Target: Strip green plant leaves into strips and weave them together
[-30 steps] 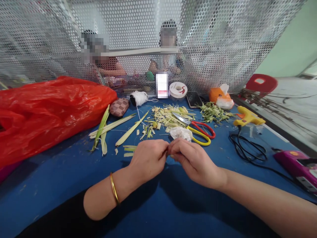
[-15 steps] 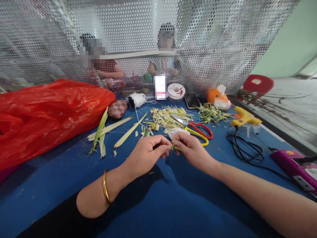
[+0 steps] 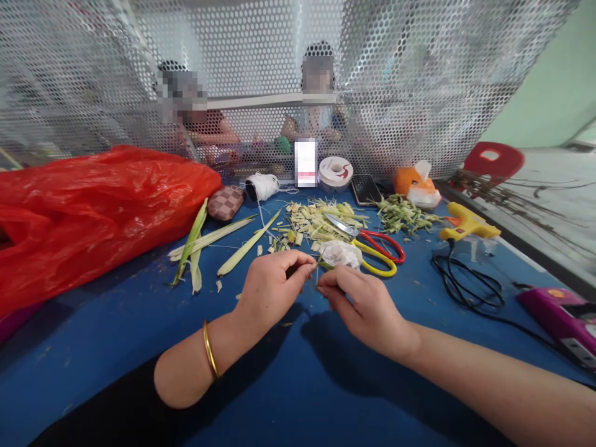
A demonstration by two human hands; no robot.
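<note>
My left hand (image 3: 274,285) is closed in a pinch on a small green leaf strip (image 3: 325,264), which sticks out to the right of its fingertips. Just below and to the right, my right hand (image 3: 372,307) pinches the end of a thin pale thread (image 3: 317,274). This thread stretches up to the left fingertips. Behind the hands lie a crumpled white tissue (image 3: 339,253) and scissors (image 3: 378,248) with one red and one yellow handle. Past them is a pile of pale cut husk pieces (image 3: 316,220). Long husk leaves (image 3: 249,245) rest on the left.
A red plastic bag (image 3: 107,217) fills the left side. At the back stand a thread spool (image 3: 263,185), a lit phone (image 3: 306,162) and a ribbon roll (image 3: 335,171). On the right are a yellow glue gun (image 3: 468,222), its cord and a purple power strip (image 3: 559,316). Two people sit behind the mesh.
My right hand has come down and slightly away from my left, drawing a thread between them. The green strip now shows at the left fingertips; the white tissue is less covered.
</note>
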